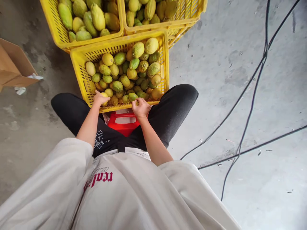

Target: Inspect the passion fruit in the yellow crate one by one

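Observation:
In front of me a yellow plastic crate (77,65) holds many green and yellow lemons (125,80). At its near left corner my left hand (100,99) is closed around a yellow lemon (104,95), with the thumb lying across it. My right hand (141,108) is at the near rim, right of the middle, with its fingers curled in. A small yellowish bit shows between those fingers, but the hand hides most of it. Just beyond the right hand lies a green lemon (132,96).
Two more yellow crates, a left one (54,28) and a right one (189,14), stand behind with larger lemons. Between my knees is a red plastic stool (122,127). An open cardboard box (16,64) sits at left; black cables (251,105) cross the concrete floor at right.

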`<action>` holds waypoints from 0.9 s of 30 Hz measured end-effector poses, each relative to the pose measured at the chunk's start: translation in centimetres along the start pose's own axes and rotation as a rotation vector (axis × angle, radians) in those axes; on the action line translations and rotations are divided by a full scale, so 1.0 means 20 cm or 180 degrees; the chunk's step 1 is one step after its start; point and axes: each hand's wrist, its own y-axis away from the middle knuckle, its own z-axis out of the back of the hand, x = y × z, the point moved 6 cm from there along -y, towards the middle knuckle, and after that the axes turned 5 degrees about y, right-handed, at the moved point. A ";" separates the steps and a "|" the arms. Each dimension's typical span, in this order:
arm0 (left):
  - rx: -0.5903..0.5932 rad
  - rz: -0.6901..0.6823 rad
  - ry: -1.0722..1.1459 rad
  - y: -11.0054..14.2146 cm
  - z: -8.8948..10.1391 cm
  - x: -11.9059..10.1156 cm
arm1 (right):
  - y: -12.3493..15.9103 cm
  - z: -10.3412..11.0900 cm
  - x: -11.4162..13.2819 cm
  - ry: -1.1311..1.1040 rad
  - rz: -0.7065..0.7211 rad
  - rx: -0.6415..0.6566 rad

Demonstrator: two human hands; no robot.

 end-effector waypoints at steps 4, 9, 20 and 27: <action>-0.0583 -0.0039 0.1731 0.30 0.08 -0.03 | -0.07 0.06 -0.02 -0.0674 -0.0370 0.0053; 0.0177 -0.0716 0.4599 0.70 -0.12 -0.05 | -0.06 0.06 0.04 -0.3249 -0.0989 0.0681; 0.1928 -0.1421 0.5517 1.00 -0.32 -0.16 | 0.19 0.14 0.37 -0.5441 -0.1226 0.2535; 0.1773 -0.1174 0.6097 1.00 -0.32 -0.18 | 0.21 0.05 0.30 -0.4756 -0.1980 0.1691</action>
